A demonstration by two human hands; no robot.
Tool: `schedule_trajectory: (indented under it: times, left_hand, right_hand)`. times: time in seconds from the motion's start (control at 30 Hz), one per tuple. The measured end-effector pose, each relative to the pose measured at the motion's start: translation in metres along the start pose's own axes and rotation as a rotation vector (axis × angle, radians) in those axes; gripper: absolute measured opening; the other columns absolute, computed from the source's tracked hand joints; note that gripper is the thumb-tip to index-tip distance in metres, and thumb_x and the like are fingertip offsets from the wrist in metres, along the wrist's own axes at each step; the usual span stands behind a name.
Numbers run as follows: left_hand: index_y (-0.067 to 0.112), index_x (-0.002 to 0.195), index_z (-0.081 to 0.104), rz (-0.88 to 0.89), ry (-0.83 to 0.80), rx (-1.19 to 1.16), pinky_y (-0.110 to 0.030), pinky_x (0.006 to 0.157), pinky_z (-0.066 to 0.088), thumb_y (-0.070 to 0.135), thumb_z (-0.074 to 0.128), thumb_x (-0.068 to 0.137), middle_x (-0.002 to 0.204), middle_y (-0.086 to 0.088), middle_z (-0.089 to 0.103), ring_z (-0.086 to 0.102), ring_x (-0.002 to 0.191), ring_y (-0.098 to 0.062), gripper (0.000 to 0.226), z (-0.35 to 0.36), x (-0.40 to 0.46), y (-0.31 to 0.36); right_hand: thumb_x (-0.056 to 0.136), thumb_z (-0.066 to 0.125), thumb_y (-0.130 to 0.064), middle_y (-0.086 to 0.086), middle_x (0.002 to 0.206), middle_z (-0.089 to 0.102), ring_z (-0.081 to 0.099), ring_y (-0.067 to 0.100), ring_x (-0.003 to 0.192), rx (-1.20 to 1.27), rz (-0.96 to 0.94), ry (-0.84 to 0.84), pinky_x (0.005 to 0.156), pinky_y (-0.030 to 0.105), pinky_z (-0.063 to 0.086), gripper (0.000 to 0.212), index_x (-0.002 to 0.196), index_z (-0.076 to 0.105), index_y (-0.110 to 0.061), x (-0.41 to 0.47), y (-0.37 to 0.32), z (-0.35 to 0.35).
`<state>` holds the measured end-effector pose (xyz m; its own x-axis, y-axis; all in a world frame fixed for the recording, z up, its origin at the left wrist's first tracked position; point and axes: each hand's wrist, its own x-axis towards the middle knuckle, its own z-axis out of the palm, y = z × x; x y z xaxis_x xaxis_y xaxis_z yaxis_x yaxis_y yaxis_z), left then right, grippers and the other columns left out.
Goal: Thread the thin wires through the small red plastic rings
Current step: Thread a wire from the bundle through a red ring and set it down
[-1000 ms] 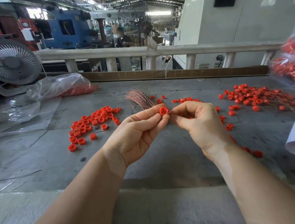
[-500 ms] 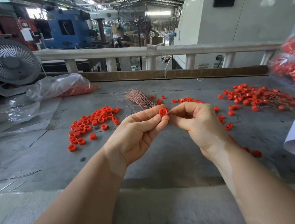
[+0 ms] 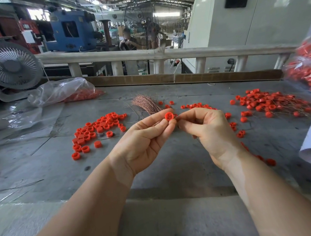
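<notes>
Red ring slightly lower between hands.

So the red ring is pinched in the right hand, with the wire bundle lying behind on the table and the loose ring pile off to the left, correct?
Not quite: the head view shows the red ring pinched in the left hand, not the right. The right hand pinches at the ring's side, where a wire is too thin to make out. The wire bundle does lie behind on the table, and the loose ring pile is off to the left.
</notes>
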<state>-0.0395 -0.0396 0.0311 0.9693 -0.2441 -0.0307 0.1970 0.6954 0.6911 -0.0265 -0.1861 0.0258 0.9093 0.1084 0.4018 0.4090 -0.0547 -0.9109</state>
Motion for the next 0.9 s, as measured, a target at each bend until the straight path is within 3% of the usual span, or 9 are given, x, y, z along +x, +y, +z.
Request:
schedule_trajectory:
  times: [0.23, 0.5, 0.8, 0.9]
  left_hand:
    - [0.002, 0.077, 0.076, -0.006, -0.037, 0.009, -0.018, 0.062, 0.056, -0.004, 0.055, 0.067, 0.075, -0.009, 0.071, 0.069, 0.07, -0.013, 0.024, -0.0013, 0.0006, -0.0016]
    - [0.002, 0.076, 0.075, -0.006, -0.042, 0.034, -0.019, 0.062, 0.056, -0.004, 0.055, 0.067, 0.078, -0.012, 0.071, 0.069, 0.069, -0.014, 0.023, -0.0006, 0.0009, -0.0025]
    - [0.001, 0.073, 0.075, -0.021, -0.01, 0.042, -0.019, 0.065, 0.057, -0.003, 0.057, 0.065, 0.074, -0.011, 0.069, 0.069, 0.068, -0.013, 0.02, -0.0017, 0.0015, -0.0026]
    - [0.0, 0.072, 0.073, -0.016, 0.06, 0.04, -0.021, 0.066, 0.057, -0.004, 0.057, 0.067, 0.073, -0.012, 0.069, 0.069, 0.067, -0.014, 0.017, -0.0031, 0.0036, -0.0037]
  right_hand:
    - [0.078, 0.07, -0.005, -0.007, 0.065, 0.069, 0.057, -0.003, 0.061, 0.003, 0.036, -0.023, 0.059, 0.008, 0.041, 0.017, 0.069, 0.072, -0.02, 0.0005, 0.0015, 0.0002]
    - [0.074, 0.072, -0.001, -0.014, 0.052, 0.061, 0.053, -0.007, 0.05, 0.069, 0.076, -0.014, 0.05, 0.005, 0.038, 0.017, 0.07, 0.064, -0.016, -0.0011, -0.0025, 0.0002]
    - [0.074, 0.074, -0.008, -0.01, 0.055, 0.062, 0.053, -0.004, 0.051, -0.002, 0.171, -0.068, 0.049, 0.007, 0.038, 0.013, 0.071, 0.065, -0.017, -0.0013, 0.0015, 0.0001]
    - [0.077, 0.072, -0.007, -0.01, 0.061, 0.065, 0.056, -0.003, 0.058, -0.085, 0.146, 0.072, 0.054, 0.006, 0.04, 0.015, 0.069, 0.066, -0.019, 0.0022, 0.0054, -0.0036]
